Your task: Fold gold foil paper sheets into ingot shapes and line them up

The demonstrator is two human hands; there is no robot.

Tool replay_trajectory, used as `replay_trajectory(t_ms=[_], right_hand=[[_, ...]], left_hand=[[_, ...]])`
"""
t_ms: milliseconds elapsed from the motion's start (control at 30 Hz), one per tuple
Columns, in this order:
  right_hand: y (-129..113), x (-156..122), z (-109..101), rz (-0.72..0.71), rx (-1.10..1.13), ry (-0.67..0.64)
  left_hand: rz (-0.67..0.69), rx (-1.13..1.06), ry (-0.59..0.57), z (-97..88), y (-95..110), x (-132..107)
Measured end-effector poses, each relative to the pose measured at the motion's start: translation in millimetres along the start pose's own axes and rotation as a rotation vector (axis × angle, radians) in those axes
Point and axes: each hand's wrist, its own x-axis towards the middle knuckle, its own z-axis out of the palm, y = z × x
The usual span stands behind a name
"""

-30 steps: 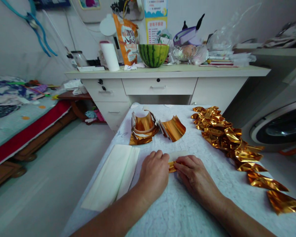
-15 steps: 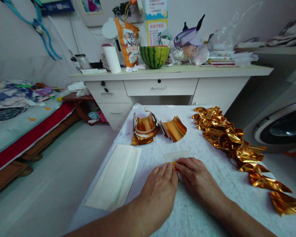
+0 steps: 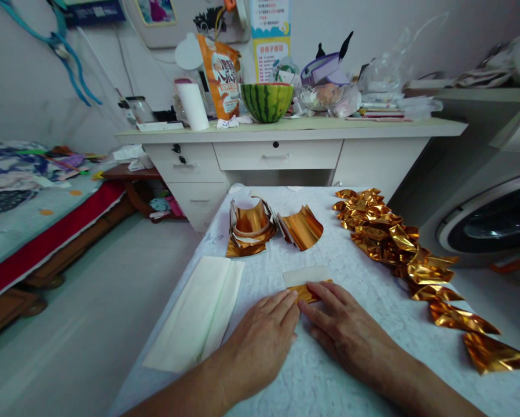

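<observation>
Left hand (image 3: 266, 336) has flattened, fingers together, on gold foil (image 3: 307, 293); right hand (image 3: 347, 330) spread there; poster (image 3: 271, 51) reads "好孩子".

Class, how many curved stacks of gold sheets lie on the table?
2: the left stack, beyond the pale paper, and the right stack, close beside it.

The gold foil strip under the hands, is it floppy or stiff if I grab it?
The gold foil strip is probably more floppy than stiff: the similar gold foil pieces on the right are crumpled and creased. It's likely light, since it looks thin and flat. Its shiny face may feel a bit slippery.
</observation>
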Motion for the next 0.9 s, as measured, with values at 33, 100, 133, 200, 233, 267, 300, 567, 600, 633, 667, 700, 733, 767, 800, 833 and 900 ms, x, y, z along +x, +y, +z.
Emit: replay_trajectory(t_ms=[33, 100, 133, 200, 233, 267, 300, 567, 600, 633, 667, 700, 733, 767, 800, 833, 900], right_hand=[[0.4, -1.8, 1.1, 0.005, 0.0, -0.006], [2.3, -6.1, 3.4, 0.018, -0.006, -0.021], [3.8, -8.5, 4.1, 0.022, -0.014, -0.028], [7.6, -13.2, 4.2, 0.02, -0.036, -0.047], [9.6, -15.5, 3.7, 0.018, -0.047, -0.058], [11.7, -17.8, 3.1, 0.018, -0.056, -0.066], [13.8, -20.0, 2.3, 0.023, -0.064, -0.07], [29.5, -38.4, 0.3, 0.1, -0.146, -0.012], [31.6, -40.6, 0.0, 0.102, -0.154, -0.008], [33.6, -42.6, -0.4, 0.103, -0.16, -0.001], [35.3, -44.4, -0.7, 0.105, -0.165, 0.008], [36.7, -46.1, -1.0, 0.108, -0.169, 0.018], [37.8, -47.6, -1.2, 0.111, -0.171, 0.028], [38.7, -49.0, -1.3, 0.116, -0.172, 0.036], [39.5, -50.3, -1.2, 0.12, -0.172, 0.04], [40.4, -51.5, -0.9, 0.125, -0.169, 0.042], [43.3, -53.9, -0.5, 0.139, -0.162, 0.045]], left_hand=[[0.001, 0.0, 0.002, -0.4, -0.1, -0.1], [0.01, 0.004, 0.007, -0.8, 0.0, -0.1], [0.017, 0.009, 0.011, -0.8, 0.0, -0.1], [0.031, 0.016, 0.017, -0.2, -0.1, 0.0], [0.033, 0.017, 0.02, 0.4, -0.3, 0.0], [0.032, 0.017, 0.021, 1.0, -0.5, 0.0], [0.029, 0.016, 0.022, 1.7, -0.8, 0.0], [0.037, 0.052, 0.026, 2.5, -0.4, 0.6], [0.037, 0.053, 0.028, 2.3, -0.2, 0.5], [0.037, 0.053, 0.03, 2.1, -0.2, 0.4], [0.038, 0.053, 0.035, 2.0, -0.2, 0.3], [0.04, 0.053, 0.039, 1.9, -0.3, 0.2], [0.041, 0.052, 0.044, 1.9, -0.4, 0.1], [0.041, 0.051, 0.048, 1.8, -0.6, 0.1], [0.04, 0.047, 0.05, 1.5, -0.7, 0.1], [0.039, 0.043, 0.05, 1.0, -0.7, 0.2], [0.034, 0.032, 0.045, -0.8, -0.5, 0.4]])
